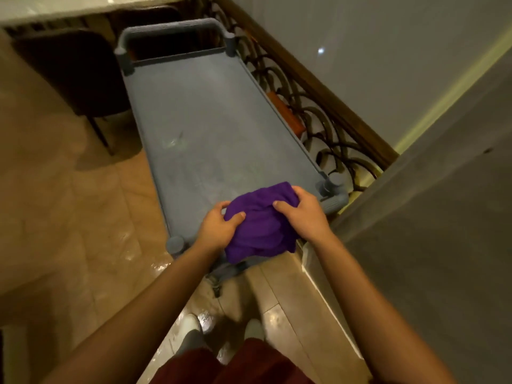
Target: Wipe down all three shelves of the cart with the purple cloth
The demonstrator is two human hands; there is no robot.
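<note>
A grey plastic cart [210, 112] stands lengthwise in front of me, its top shelf bare with faint smears near the middle. The lower shelves are hidden under the top one. A bunched purple cloth [257, 231] rests at the near end of the top shelf and hangs over its edge. My left hand [217, 228] grips the cloth's left side. My right hand [302, 212] grips its right side near the cart's near right corner post.
A dark chair [72, 76] and a pale table edge [69, 6] stand to the cart's left. A wrought-iron railing with a wooden rail [318, 106] runs along the cart's right side. A grey wall [429, 231] rises at my right. The tiled floor [69, 231] is glossy.
</note>
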